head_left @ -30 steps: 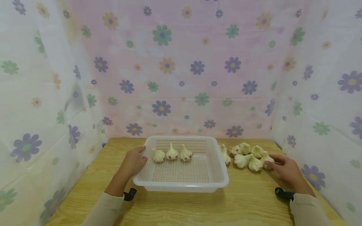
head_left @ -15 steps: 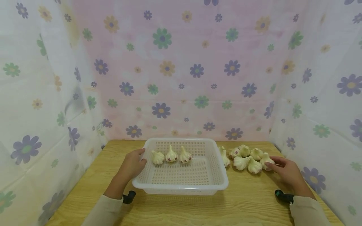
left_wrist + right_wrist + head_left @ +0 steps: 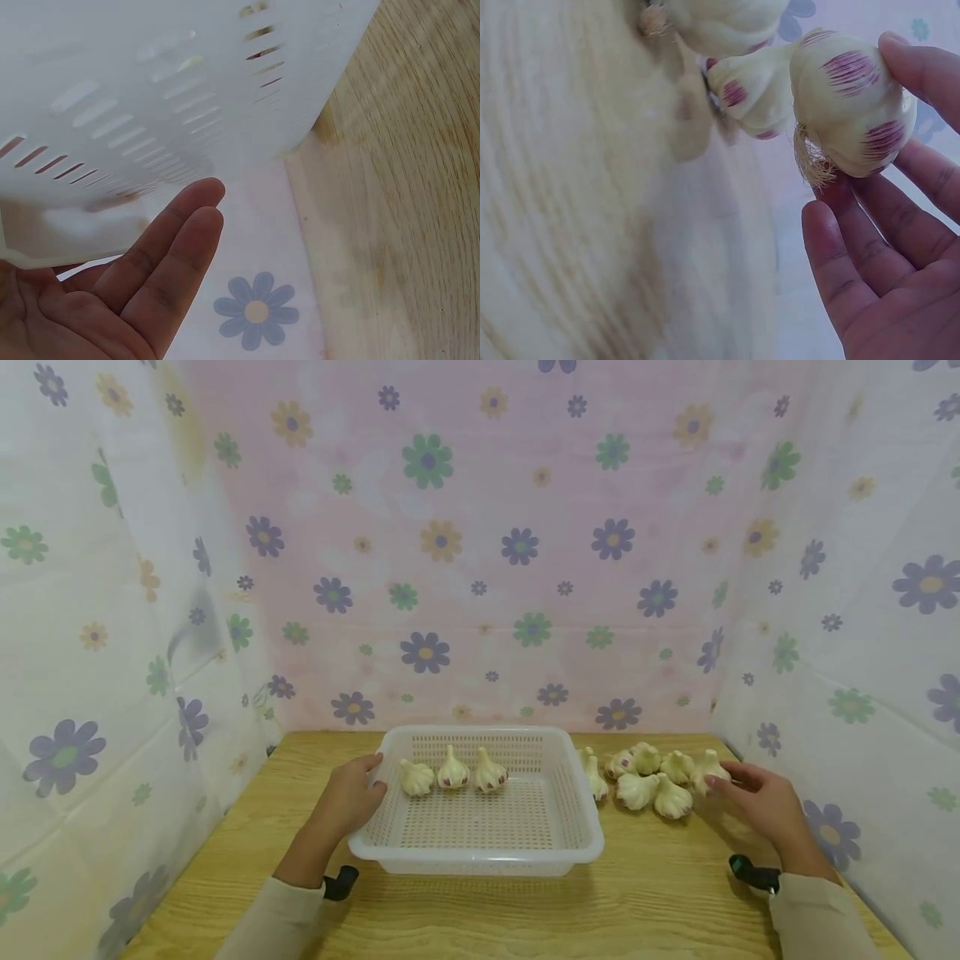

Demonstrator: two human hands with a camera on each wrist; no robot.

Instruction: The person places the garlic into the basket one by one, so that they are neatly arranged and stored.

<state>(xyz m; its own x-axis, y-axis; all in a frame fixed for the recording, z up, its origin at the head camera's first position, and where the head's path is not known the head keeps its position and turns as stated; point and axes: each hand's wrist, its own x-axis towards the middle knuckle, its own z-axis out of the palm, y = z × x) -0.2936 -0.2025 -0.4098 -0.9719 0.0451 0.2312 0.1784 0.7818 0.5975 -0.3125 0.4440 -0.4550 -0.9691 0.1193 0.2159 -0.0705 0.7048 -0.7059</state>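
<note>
My right hand pinches a garlic bulb between thumb and fingers. The bulb is cream with purple streaks and a tuft of dry roots, and the right wrist view has it held off the wood. In the head view this bulb stands at the right end of a loose group of garlic bulbs. My left hand holds the left rim of a white plastic basket, with two fingers stretched along its slotted outer wall in the left wrist view. Inside, three garlic bulbs sit in a row toward the back left.
The basket stands on a wood-grain table. One garlic bulb lies close against its right side, partly hidden by the rim. Flower-printed cloth rises behind the table and along both sides.
My right hand has raised the rightmost garlic bulb slightly from its place in the group. The left hand and the basket stay put, and the head view has tipped slightly.
</note>
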